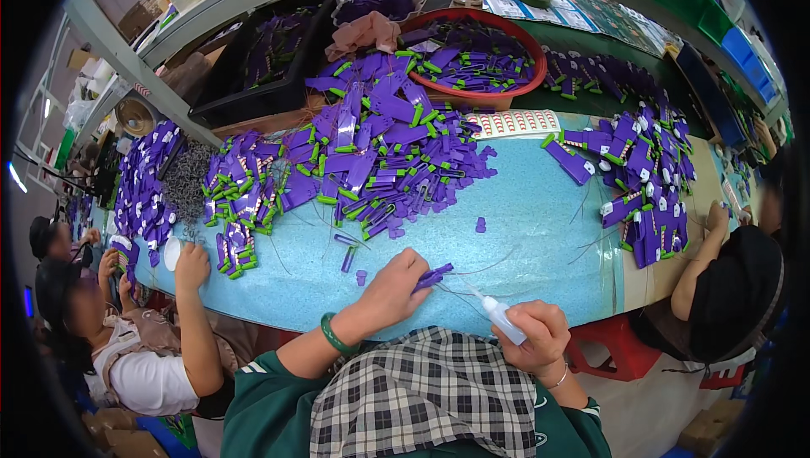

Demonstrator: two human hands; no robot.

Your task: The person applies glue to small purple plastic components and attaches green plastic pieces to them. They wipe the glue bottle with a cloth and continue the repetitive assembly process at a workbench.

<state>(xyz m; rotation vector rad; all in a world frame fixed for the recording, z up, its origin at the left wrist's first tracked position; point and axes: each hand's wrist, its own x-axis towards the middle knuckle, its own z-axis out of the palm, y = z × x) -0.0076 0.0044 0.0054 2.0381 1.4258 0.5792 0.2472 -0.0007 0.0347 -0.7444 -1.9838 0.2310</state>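
My left hand (390, 291), with a green bangle at its wrist, pinches a small purple plastic part (434, 277) over the blue work surface. Thin wires trail out from beside that part to the right. In my right hand (542, 336) is a white squeeze bottle (504, 320) with a thin needle tip, tilted so that the tip points up and left towards the part. A gap separates tip and part. Beyond my left hand lie a purple and green piece (348, 257) and a small loose purple piece (361, 277).
A large heap of purple and green parts (396, 154) covers the table's middle back. Behind it stand a red basket (540, 57) and a black bin (207, 108). More purple pieces (645, 180) are piled at right. People sit on both sides; a co-worker's hand (192, 266) is at left.
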